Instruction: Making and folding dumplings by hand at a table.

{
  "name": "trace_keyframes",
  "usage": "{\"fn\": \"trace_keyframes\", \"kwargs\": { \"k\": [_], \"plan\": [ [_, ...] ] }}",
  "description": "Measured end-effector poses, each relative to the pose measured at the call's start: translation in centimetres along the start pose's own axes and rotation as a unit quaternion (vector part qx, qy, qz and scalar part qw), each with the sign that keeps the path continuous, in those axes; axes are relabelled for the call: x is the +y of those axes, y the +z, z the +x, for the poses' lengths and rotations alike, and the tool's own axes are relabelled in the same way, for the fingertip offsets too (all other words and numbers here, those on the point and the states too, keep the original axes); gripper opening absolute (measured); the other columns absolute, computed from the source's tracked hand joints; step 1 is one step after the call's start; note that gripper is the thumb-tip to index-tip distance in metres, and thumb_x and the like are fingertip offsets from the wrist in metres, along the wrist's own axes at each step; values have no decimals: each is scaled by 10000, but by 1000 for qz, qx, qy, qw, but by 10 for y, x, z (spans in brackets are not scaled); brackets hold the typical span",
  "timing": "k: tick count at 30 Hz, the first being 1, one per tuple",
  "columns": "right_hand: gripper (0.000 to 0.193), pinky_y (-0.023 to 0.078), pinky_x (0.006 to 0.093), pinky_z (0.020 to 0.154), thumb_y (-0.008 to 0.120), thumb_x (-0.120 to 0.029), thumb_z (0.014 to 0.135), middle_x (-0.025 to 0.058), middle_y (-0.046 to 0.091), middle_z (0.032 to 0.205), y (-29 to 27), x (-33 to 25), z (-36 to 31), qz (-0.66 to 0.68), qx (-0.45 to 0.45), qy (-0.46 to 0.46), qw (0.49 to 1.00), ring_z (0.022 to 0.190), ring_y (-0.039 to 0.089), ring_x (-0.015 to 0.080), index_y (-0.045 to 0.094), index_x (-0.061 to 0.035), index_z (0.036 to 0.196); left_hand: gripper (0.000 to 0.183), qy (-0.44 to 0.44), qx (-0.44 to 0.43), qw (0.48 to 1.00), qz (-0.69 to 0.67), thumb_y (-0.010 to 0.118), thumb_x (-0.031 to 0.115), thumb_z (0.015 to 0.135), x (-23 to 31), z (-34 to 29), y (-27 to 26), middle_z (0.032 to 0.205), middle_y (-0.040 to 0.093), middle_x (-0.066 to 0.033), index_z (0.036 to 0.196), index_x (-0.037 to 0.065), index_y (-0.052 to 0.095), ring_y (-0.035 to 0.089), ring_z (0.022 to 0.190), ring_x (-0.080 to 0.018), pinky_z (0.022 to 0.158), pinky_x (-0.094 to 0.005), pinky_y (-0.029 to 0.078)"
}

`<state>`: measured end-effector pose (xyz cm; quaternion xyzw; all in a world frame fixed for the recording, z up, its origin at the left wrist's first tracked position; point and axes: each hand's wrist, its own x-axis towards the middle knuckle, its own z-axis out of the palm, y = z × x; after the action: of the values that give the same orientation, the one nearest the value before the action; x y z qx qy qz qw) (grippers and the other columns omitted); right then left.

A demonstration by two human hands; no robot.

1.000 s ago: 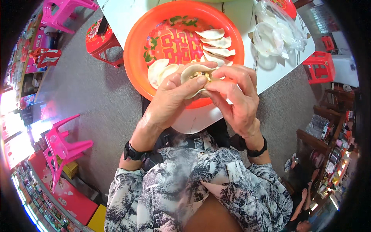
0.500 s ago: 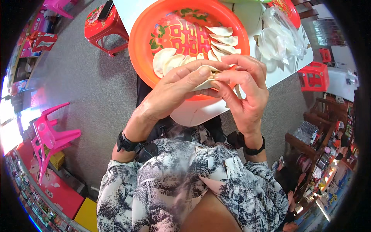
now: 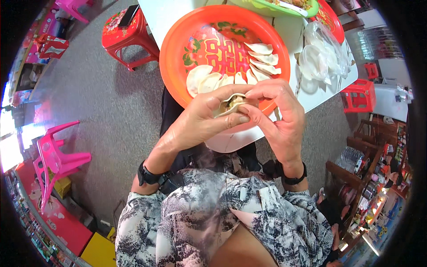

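A dumpling (image 3: 232, 105) with its filling showing is held between both hands, above the near rim of a round red basin (image 3: 171, 53). My left hand (image 3: 202, 118) cradles the wrapper, its thumb along the near edge. My right hand (image 3: 278, 115) pinches the wrapper's right end between thumb and fingers. Inside the basin, folded dumplings (image 3: 266, 58) lie in a curved row along the right and near side, and pale dumplings (image 3: 199, 79) overlap at the left. The basin's patterned floor shows in the middle. My fingers hide part of the row.
The basin stands on a white table (image 3: 222, 142). A green bowl (image 3: 271, 8) of filling sits at the far edge, and a clear plastic bag (image 3: 324, 53) of round wrappers lies right. Left stands a red stool (image 3: 129, 38) with a phone on it. A pink chair (image 3: 62, 153) is farther left.
Both hands have come slightly nearer and the wrapper has opened wider, showing more filling. My left thumb has moved to the near edge. The view has shifted, bringing the green bowl further in.
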<state>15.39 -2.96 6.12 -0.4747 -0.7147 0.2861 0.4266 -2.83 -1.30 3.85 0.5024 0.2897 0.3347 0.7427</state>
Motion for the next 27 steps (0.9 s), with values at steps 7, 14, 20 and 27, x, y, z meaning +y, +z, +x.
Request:
{"fn": "trace_keyframes", "kwargs": {
  "k": [7, 14, 20, 27],
  "plan": [
    [266, 455, 344, 816, 736, -63, 761, 65, 632, 965, -4, 0, 8, -65, -48, -47, 996, 907, 553, 233, 679, -65, 1021, 702, 65, 13, 998, 22, 618, 46, 892, -1, -4, -2, 1211, 547, -90, 1491, 46, 253, 529, 1110, -131, 971, -303, 439],
    [201, 458, 327, 799, 755, -85, 757, 53, 638, 952, -1, 1, 2, -3, -54, 0, 999, 905, 551, 209, 726, -93, 956, 724, 69, -23, 996, 46, 622, 44, 896, 1, -3, -7, 1220, 553, -116, 1503, 64, 228, 554, 1070, -126, 951, -290, 447],
    [197, 463, 306, 775, 760, -42, 738, 45, 645, 924, 3, 2, 0, -28, -19, -37, 999, 881, 559, 200, 730, -85, 928, 685, 76, -36, 996, 32, 602, 30, 908, 0, 0, -11, 1259, 551, -127, 1493, 66, 247, 569, 1094, -145, 948, -301, 476],
    [206, 474, 315, 751, 741, -3, 722, 46, 646, 913, 4, 2, 1, -48, -7, -63, 997, 873, 563, 217, 723, -81, 912, 645, 77, -11, 997, 11, 639, 24, 880, -9, 1, -7, 1277, 532, -110, 1448, 43, 335, 562, 1117, -157, 960, -298, 470]
  ]
}}
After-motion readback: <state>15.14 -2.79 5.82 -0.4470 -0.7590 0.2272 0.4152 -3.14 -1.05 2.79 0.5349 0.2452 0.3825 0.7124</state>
